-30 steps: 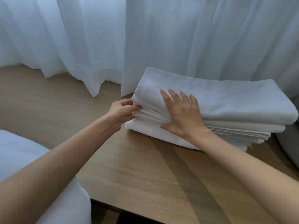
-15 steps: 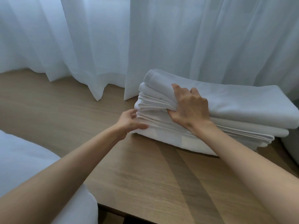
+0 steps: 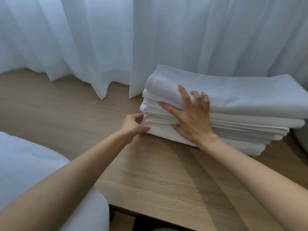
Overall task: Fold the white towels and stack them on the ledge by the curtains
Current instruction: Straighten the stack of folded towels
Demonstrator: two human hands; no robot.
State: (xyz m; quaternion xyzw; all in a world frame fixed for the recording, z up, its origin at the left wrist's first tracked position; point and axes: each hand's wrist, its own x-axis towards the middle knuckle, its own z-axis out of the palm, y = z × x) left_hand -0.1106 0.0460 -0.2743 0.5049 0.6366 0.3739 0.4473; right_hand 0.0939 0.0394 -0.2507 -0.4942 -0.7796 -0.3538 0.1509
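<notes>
A stack of several folded white towels (image 3: 241,104) lies on the wooden ledge (image 3: 158,180), right in front of the sheer white curtains (image 3: 183,39). My right hand (image 3: 190,117) lies spread on the stack's near side, fingers reaching up over the top towel's edge. My left hand (image 3: 135,125) pinches the edges of the lower towel layers at the stack's near left corner.
A white cushioned seat or bedding (image 3: 41,180) fills the lower left, beside the ledge's front edge. A grey rounded object (image 3: 301,140) shows at the right edge behind the stack. Bare wood extends left of the stack.
My right hand has spread from curled fingers to a flat press on the stack's side. My left hand has moved in to pinch the lower layers at the corner.
</notes>
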